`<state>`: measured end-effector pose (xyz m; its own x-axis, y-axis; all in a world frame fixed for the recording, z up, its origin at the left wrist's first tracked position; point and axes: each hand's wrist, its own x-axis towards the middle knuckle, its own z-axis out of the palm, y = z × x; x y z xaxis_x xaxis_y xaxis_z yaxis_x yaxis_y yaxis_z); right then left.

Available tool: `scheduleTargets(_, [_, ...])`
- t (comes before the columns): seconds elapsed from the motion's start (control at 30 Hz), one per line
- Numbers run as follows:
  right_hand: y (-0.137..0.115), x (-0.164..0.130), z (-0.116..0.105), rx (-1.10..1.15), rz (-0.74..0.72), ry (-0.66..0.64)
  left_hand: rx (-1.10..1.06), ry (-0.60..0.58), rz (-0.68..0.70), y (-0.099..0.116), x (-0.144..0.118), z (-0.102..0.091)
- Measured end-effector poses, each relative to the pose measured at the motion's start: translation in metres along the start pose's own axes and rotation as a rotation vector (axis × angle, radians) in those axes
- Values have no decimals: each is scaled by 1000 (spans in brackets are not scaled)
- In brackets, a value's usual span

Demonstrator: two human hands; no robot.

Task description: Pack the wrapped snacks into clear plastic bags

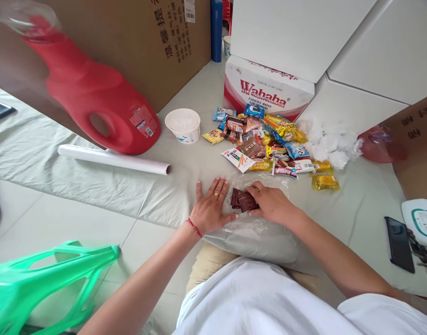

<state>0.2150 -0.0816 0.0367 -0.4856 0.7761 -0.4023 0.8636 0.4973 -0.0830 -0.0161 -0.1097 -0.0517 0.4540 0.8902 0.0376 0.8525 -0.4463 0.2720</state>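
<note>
My left hand [210, 209] lies flat with its fingers stretched out on a clear plastic bag [258, 228] at the table's near edge. Several small dark brown packets [239, 200] sit in a short stack on the bag, just right of that hand. My right hand [273, 203] has its thumb and fingers closed around the right end of the packets. Just beyond both hands is a pile of wrapped snacks [251, 146], with a white snack packet [238, 159] at its near left side. Two yellow-wrapped pieces [325, 182] lie to the right.
Left of the snacks stand a white paper tub [183, 132], a white roll [112, 159] and a red jug [112, 111]. Behind are a Wahaha carton [265, 90] and crumpled clear plastic [332, 144]. A phone [399, 244] lies right; a green stool [60, 274] stands lower left.
</note>
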Motion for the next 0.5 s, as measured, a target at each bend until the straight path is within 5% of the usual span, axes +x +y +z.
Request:
scheduleTargets(0.33, [-8, -5, 1, 109, 89, 193, 65, -45, 33, 0, 1, -2])
scheduleTargets(0.5, [-17, -1, 9, 81, -1, 203, 85, -67, 36, 0, 1, -3])
